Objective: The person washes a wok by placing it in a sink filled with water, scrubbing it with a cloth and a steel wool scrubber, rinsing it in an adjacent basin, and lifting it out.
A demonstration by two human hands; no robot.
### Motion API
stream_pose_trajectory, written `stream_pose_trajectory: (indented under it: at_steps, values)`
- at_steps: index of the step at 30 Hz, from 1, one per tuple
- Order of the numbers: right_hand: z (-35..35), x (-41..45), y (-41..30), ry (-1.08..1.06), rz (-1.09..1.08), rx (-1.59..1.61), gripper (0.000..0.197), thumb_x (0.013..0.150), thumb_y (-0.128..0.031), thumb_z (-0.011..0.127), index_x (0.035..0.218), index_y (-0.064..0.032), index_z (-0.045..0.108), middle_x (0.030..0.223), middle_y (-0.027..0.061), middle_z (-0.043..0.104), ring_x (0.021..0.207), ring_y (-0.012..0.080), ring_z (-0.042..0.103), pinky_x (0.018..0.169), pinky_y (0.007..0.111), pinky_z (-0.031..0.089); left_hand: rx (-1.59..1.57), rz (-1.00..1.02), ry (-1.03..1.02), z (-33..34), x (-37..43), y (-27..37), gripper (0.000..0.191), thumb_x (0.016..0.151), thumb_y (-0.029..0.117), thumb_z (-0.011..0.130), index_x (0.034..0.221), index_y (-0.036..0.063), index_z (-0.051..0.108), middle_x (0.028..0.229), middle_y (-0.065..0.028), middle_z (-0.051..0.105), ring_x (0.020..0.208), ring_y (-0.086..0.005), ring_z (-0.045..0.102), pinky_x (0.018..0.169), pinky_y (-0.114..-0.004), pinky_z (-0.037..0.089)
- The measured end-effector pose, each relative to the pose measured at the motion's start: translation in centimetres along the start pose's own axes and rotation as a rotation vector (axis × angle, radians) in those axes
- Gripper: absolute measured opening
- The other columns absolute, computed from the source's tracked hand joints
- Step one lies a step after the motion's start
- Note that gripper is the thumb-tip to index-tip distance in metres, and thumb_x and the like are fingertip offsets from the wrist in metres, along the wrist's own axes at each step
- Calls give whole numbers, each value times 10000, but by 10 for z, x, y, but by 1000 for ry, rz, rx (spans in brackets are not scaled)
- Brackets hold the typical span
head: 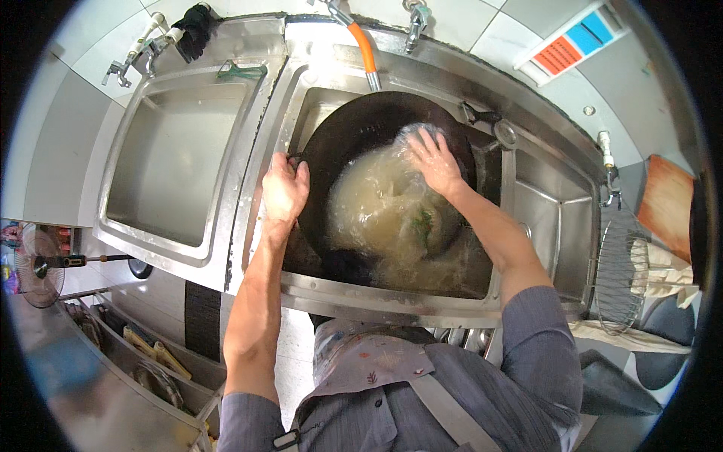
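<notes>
My left hand [285, 186] grips the small loop handle at the left rim of a large dark wok [316, 164]. The wok sits in the middle basin of a stainless steel sink [316, 288], tilted towards me. Cloudy water [367, 198] swirls in it and spills over the near rim into the basin. Over the wok's far right inner wall is my right hand [435, 161], wet, with fingers spread. Something glossy [415, 131] shows by its fingertips; whether splashing water or a scourer, I cannot tell. A dark green patch [422, 223] shows in the water, too blurred to identify.
An orange-sleeved tap [364, 48] hangs behind the wok. A water-filled basin [175, 164] lies left, and another basin [542, 220] right. A black-handled strainer [504, 133] rests on the back ledge. At the right stands a wire rack [621, 277]; a fan [40, 265] is far left.
</notes>
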State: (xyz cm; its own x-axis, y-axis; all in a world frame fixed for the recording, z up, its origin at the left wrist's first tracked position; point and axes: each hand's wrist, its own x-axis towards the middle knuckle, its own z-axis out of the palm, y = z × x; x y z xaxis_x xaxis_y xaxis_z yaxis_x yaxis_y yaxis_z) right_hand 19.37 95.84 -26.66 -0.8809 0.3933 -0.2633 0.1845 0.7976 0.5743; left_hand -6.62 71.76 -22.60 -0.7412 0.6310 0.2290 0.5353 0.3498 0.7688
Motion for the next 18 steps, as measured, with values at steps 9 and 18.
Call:
stream_pose_trajectory:
  at_steps: [9, 18]
  values:
    - [-65, 96, -138, 622, 547, 1267, 838, 856, 7, 558, 1575, -128, 148, 1609, 267, -38, 1472, 493, 53, 1185, 567, 232, -13, 3, 13, 5, 0, 11, 240, 834, 124, 718, 960, -19, 571, 606, -139, 581, 535, -257, 597, 570, -371, 506]
    - [-31, -23, -205, 201, -286, 1165, 784, 904, -77, 539, 1558, -64, 107, 1589, 285, 74, 1424, 477, 261, 1161, 527, 302, -7, 48, 44, 5, 1, 0, 238, 842, 127, 713, 964, -28, 580, 606, -136, 575, 528, -237, 591, 557, -354, 496]
